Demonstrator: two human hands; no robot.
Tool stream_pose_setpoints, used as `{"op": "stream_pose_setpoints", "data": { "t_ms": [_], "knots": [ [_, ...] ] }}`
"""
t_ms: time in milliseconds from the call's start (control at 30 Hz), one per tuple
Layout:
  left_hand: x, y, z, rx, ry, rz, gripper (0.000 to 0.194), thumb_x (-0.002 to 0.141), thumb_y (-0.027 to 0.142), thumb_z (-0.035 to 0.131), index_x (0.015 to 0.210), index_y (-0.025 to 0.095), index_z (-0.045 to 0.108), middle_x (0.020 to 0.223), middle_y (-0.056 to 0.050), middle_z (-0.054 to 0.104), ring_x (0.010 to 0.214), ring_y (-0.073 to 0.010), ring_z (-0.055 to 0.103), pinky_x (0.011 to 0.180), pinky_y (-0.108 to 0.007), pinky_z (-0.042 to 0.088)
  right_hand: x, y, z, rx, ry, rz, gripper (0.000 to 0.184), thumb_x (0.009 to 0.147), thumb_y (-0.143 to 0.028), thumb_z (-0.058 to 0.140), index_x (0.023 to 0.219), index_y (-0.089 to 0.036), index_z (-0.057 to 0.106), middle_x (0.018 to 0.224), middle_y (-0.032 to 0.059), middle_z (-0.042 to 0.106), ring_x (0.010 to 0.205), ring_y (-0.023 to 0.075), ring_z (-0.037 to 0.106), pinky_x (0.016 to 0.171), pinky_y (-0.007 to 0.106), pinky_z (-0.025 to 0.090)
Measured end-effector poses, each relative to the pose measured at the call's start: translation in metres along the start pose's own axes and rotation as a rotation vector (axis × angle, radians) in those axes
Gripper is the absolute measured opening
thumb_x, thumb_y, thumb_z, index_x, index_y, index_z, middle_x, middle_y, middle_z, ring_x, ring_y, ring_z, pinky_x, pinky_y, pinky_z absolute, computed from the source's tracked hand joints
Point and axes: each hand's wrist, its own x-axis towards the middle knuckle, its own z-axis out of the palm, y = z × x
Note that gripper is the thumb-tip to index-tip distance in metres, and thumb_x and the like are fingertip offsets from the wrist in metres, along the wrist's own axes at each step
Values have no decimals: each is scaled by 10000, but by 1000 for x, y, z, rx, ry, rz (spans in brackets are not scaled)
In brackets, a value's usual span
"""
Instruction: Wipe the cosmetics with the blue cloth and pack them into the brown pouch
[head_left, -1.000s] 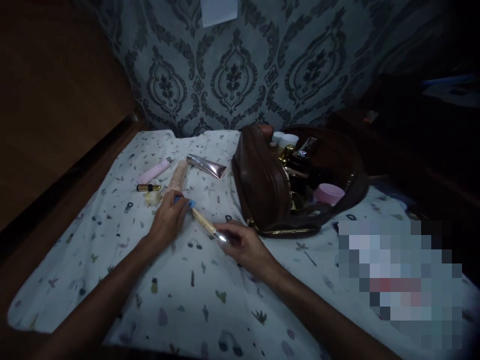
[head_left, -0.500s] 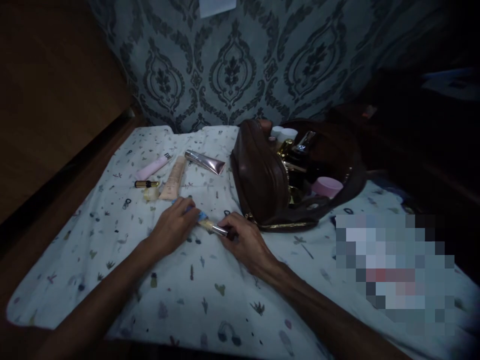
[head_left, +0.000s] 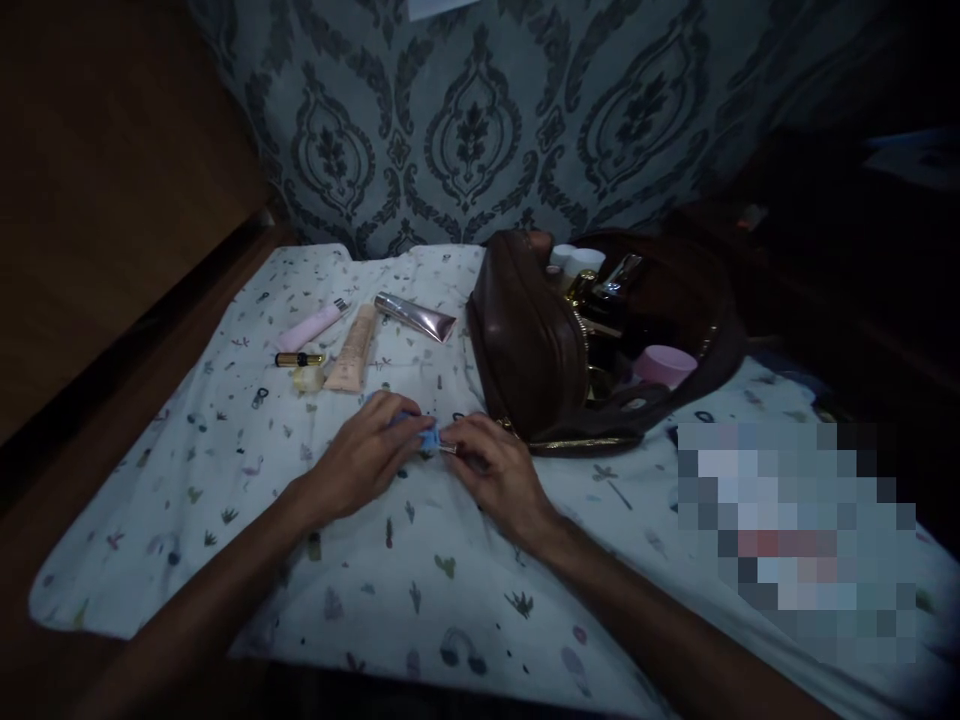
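Observation:
My left hand (head_left: pixel 364 458) is closed on a small, soft-looking blue piece (head_left: pixel 429 437), perhaps a cloth. From the right, my right hand (head_left: pixel 501 482) grips a makeup brush (head_left: pixel 448 448) by its head end. Only a bit of the silver ferrule shows between my fingertips; the wooden handle is covered by the blue piece and my left hand. Beyond my left hand lie a beige tube (head_left: pixel 352 350), a small cream-coloured jar or bottle (head_left: pixel 307 379), a black-and-gold tube (head_left: pixel 300 360), a pink tube (head_left: pixel 311 325) and a shiny silver-pink tube (head_left: pixel 416 316).
An open brown leather bag (head_left: pixel 525 340) stands behind my right hand, holding a pink-lidded jar (head_left: pixel 665 366) and several bottles. The printed white cloth (head_left: pixel 420 570) covers the surface. A blurred-out item (head_left: pixel 795 540) lies at the right. A patterned wall (head_left: pixel 472 130) rises behind.
My left hand has moved right with the blue piece along the brush, from the handle's tip to the ferrule. The hands are closer together, and the handle is now covered.

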Motion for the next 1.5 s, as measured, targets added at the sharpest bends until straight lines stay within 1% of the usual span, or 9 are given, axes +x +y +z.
{"op": "stream_pose_setpoints", "data": {
  "t_ms": [133,567,833,967,1067,1133,1233,1367,1500],
  "knots": [
    [0,-3,-7,-45,-123,-13,313,1031,266,399,1248,197,613,1086,-109,615,1007,-235,548,854,-379,500,-1,-1,0,38,-9,-5,165,859,-234,665,982,-261,771,917,57,676,823,206,647,752,346,538],
    [-17,-67,-49,-331,-448,-264,317,981,425,478,1139,216,657,1095,-79,646,1024,-233,616,920,-353,496,2,-5,2,91,57,37,130,855,-296,701,940,-281,797,885,44,668,850,204,634,753,342,531],
    [-18,-72,-44,-390,-356,-434,336,945,494,504,1011,210,671,949,-34,658,821,-201,614,703,-276,494,3,-7,0,185,120,256,239,818,-407,707,917,-192,738,750,31,665,640,160,575,583,283,463],
    [-12,-56,-40,-168,-94,-361,346,990,458,435,1005,185,648,954,-59,643,892,-223,605,799,-327,487,2,-11,1,201,131,321,296,831,-476,675,857,-182,680,606,-7,592,529,134,523,513,261,422],
    [-7,-29,-28,63,111,-210,315,1024,354,398,1144,164,619,1022,-93,632,968,-235,588,852,-357,479,3,-14,2,198,114,349,348,821,-536,675,794,-190,641,550,-20,567,472,122,486,473,252,392],
    [-5,-10,-16,171,86,-40,310,1034,310,391,1239,165,573,1086,-106,629,994,-237,579,829,-354,485,3,-15,3,190,94,347,385,815,-573,672,751,-197,619,537,-20,566,461,121,480,461,249,384],
    [-5,5,0,362,-81,123,315,1031,270,400,1308,166,509,1124,-113,632,1004,-261,565,788,-370,488,2,-14,3,182,81,344,423,825,-605,651,704,-205,587,518,-25,551,443,114,465,441,242,369],
    [-9,-7,2,511,-204,-2,211,999,197,451,1173,158,562,1085,-116,635,996,-283,557,769,-390,485,2,-15,3,213,128,359,442,853,-603,622,676,-203,555,495,-36,514,431,99,441,411,221,331],
    [-10,-22,-11,446,-236,-140,98,972,191,494,1023,181,577,996,-84,629,928,-263,564,646,-343,444,5,-16,1,345,153,338,412,822,-583,670,739,-187,593,525,-36,546,444,96,461,428,217,382]
  ]
}}
